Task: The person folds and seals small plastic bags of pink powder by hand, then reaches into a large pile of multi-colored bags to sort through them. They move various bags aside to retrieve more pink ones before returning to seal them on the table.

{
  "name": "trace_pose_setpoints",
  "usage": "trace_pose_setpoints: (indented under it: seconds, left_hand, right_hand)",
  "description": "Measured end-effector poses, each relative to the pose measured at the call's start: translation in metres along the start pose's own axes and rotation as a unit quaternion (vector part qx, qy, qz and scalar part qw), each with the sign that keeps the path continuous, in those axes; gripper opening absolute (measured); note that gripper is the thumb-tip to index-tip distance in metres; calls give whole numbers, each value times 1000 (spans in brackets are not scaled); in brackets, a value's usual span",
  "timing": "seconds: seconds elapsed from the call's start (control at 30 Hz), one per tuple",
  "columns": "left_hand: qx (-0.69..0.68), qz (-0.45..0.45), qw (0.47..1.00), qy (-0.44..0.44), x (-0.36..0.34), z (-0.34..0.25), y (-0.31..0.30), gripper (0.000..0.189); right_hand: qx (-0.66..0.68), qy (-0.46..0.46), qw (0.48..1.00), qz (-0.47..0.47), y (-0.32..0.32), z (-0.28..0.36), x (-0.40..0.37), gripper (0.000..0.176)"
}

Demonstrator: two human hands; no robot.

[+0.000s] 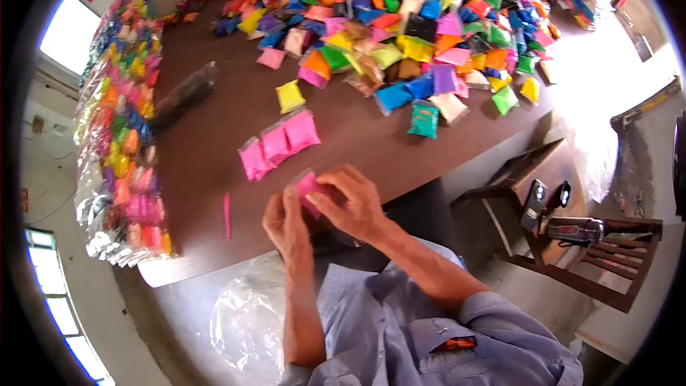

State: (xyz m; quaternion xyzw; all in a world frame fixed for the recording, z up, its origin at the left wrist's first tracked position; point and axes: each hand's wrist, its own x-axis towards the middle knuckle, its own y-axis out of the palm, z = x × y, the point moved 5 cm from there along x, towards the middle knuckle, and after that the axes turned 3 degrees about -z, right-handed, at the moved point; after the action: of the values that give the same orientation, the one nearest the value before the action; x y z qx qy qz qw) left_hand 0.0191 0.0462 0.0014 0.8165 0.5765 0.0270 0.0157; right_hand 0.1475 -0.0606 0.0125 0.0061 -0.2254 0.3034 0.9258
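Near the front edge of the table, my left hand (287, 225) and my right hand (355, 204) are closed on a small pink packet (308, 187) between them. The fingers of both hands pinch it from either side and partly cover it. Just beyond it, several pink packets (276, 146) lie side by side in a slanting row. A yellow packet (290, 97) sits behind that row. To the left of my left hand, a thin pink stick (228, 216) rests on the table.
A big heap of multicoloured packets (400, 21) covers the far side of the brown table (207, 150). Filled clear bags (128, 150) line its left edge, beside a dark wrapped bundle (184, 94). At right, a wooden chair (622, 271) bears a flask (575, 229) and phone (534, 204).
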Motion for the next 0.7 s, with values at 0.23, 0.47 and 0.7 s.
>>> trace_pose_setpoints:
  seconds: [0.23,0.47,0.7]
  left_hand:
    - [-4,59,998,32,-8,-29,-2,25]
    - [54,60,996,-30,-2,-17,2,25]
    - [96,102,990,8,5,-11,2,23]
  right_hand:
    - [38,30,996,73,2,12,5,34]
    - [66,100,989,89,1,3,5,27]
    - [35,10,996,82,4,5,13,25]
